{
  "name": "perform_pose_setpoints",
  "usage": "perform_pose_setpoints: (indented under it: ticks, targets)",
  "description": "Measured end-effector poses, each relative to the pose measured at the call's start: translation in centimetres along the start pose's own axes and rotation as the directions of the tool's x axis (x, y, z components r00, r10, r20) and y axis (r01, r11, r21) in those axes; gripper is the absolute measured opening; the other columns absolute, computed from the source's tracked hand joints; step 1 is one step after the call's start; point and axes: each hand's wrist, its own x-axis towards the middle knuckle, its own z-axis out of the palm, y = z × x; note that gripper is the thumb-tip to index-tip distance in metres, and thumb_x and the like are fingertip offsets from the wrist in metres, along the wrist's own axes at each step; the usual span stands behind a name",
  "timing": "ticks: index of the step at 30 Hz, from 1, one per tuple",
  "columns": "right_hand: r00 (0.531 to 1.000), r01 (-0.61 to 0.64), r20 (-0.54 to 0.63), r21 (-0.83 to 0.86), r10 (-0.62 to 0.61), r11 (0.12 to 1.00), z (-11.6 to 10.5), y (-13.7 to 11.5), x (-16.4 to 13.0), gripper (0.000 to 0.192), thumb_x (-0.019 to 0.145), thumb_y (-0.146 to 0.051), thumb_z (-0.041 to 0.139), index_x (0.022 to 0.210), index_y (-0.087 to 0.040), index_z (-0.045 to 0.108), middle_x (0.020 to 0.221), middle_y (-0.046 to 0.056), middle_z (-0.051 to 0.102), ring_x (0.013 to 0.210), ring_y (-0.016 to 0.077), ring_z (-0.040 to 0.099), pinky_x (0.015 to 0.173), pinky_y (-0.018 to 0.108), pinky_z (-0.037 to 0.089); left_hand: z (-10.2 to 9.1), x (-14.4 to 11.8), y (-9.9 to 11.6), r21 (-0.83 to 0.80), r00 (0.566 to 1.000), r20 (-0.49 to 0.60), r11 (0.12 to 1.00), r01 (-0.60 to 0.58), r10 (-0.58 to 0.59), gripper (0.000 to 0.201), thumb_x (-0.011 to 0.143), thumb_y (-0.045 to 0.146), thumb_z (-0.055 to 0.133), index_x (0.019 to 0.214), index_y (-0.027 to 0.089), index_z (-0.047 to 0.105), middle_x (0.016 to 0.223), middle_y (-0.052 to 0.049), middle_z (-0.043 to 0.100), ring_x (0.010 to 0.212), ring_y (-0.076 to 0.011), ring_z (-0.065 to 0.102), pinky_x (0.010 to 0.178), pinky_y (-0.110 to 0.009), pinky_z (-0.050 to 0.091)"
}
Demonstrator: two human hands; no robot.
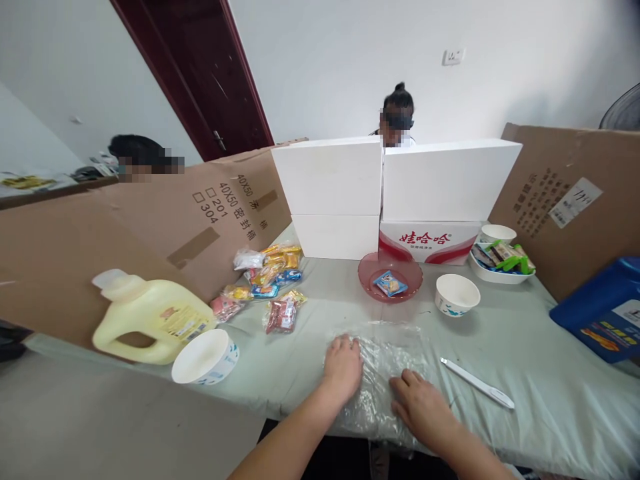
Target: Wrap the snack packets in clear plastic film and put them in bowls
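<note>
Both hands lay flat, with fingers open, on a clear plastic bag (383, 373) at the near edge of the table (525, 360). The left hand (343, 367) pressed its left part, the right hand (423, 407) its near right part. A white pen (477, 382) lay just right of the bag, and a red bowl (390, 277) stood farther away.

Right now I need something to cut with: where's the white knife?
In the head view, the white knife lies on the table, right of the right hand and the clear plastic bag.

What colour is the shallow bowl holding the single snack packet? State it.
The shallow bowl is translucent red-pink, and the snack packet in it blue; seen best in the head view.
</note>
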Motion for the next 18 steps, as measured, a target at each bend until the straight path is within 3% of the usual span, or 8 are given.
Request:
perform_pose_setpoints:
  ticks: [2, 4, 6, 8, 11, 13, 16, 18]
  targets:
    - [1.000, 0.002, 0.024, 0.055, -0.003, 0.999, 0.2, 0.1, -0.5, 0.024, 0.086, -0.024, 0.054, 0.108, -0.021, 0.064, 0.101, 0.007, 0.065, 0.094, 0.0238, 0.062, 0.080, 0.033, 0.047, 0.2, 0.5, -0.9, 0.053, 0.999, -0.034, 0.999, 0.004, -0.002, 0.031, 0.086, 0.019, 0.055, 0.115, 0.011, 0.064, 0.123, -0.019, 0.059, 0.112, -0.0360, 0.054, 0.091, -0.051, 0.046]
    - [1.000, -0.008, -0.023, 0.084, 0.010, 0.996, 0.1, 0.0, -0.1, 0.024, 0.091, -0.027, 0.048, 0.107, -0.021, 0.064, 0.099, 0.007, 0.066, 0.093, 0.0228, 0.063, 0.081, 0.033, 0.047, 0.5, 0.7, -1.3, 0.018, 0.991, -0.068, 0.994, -0.111, 0.112, 0.029, 0.088, 0.020, 0.053, 0.115, 0.015, 0.064, 0.128, -0.015, 0.058, 0.119, -0.0321, 0.051, 0.098, -0.049, 0.042]
    - [0.991, -0.001, -0.134, 0.075, 0.011, 0.997, 0.1, -0.2, 1.3, 0.029, 0.092, -0.026, 0.044, 0.114, -0.020, 0.062, 0.110, 0.010, 0.065, 0.104, 0.0236, 0.059, 0.091, 0.035, 0.044, 1.0, 1.1, -1.2, -0.048, 0.965, -0.067, 0.965, -0.258, 0.254, 0.036, 0.090, 0.023, 0.051, 0.126, 0.019, 0.057, 0.137, -0.010, 0.052, 0.130, -0.0285, 0.042, 0.108, -0.048, 0.035]
    - [0.984, 0.026, -0.175, 0.038, -0.019, 0.999, 0.3, -0.1, 3.2, 0.041, 0.090, -0.032, 0.049, 0.129, -0.019, 0.054, 0.131, 0.013, 0.056, 0.124, 0.0276, 0.047, 0.104, 0.042, 0.035, 1.9, 1.5, -1.3, -0.091, 0.943, -0.021, 0.939, -0.333, 0.332, 0.049, 0.091, 0.031, 0.051, 0.139, 0.023, 0.045, 0.148, -0.007, 0.042, 0.139, -0.0286, 0.030, 0.113, -0.051, 0.026]
    - [0.995, 0.010, -0.096, -0.027, -0.013, 1.000, 1.0, 1.3, 5.1, 0.074, 0.084, -0.056, 0.052, 0.145, -0.018, 0.036, 0.153, 0.013, 0.030, 0.142, 0.0368, 0.018, 0.112, 0.058, 0.013, 3.2, 1.6, -2.2, -0.087, 0.965, 0.050, 0.964, -0.251, 0.256, 0.062, 0.090, 0.044, 0.050, 0.147, 0.026, 0.033, 0.156, -0.006, 0.025, 0.144, -0.0346, 0.016, 0.114, -0.058, 0.018]
    - [0.994, -0.086, -0.081, -0.071, 0.080, 0.994, 1.3, 2.8, 5.3, 0.083, 0.083, -0.066, 0.048, 0.148, -0.019, 0.029, 0.156, 0.012, 0.021, 0.143, 0.0410, 0.007, 0.110, 0.065, 0.005, 3.7, 0.9, -3.0, -0.072, 0.984, 0.064, 0.984, -0.163, 0.167, 0.064, 0.090, 0.048, 0.047, 0.148, 0.026, 0.031, 0.157, -0.006, 0.021, 0.145, -0.0367, 0.010, 0.113, -0.059, 0.018]
    - [0.958, -0.263, -0.151, -0.128, 0.244, 0.956, 1.2, 4.5, 4.9, 0.082, 0.084, -0.065, 0.046, 0.147, -0.014, 0.033, 0.155, 0.016, 0.021, 0.142, 0.0440, 0.007, 0.108, 0.066, 0.005, 3.7, -0.5, -3.3, -0.060, 0.994, 0.062, 0.994, -0.087, 0.091, 0.065, 0.088, 0.049, 0.048, 0.147, 0.024, 0.035, 0.156, -0.009, 0.024, 0.144, -0.0393, 0.012, 0.111, -0.059, 0.021]
    - [0.956, -0.247, -0.198, -0.143, 0.217, 0.958, 0.9, 4.5, 4.9, 0.079, 0.086, -0.063, 0.044, 0.144, -0.010, 0.037, 0.154, 0.018, 0.024, 0.142, 0.0417, 0.011, 0.110, 0.062, 0.008, 3.3, -0.6, -2.9, -0.057, 0.997, 0.016, 0.995, -0.078, 0.079, 0.060, 0.090, 0.044, 0.047, 0.145, 0.022, 0.039, 0.154, -0.011, 0.028, 0.143, -0.0385, 0.018, 0.111, -0.058, 0.023]
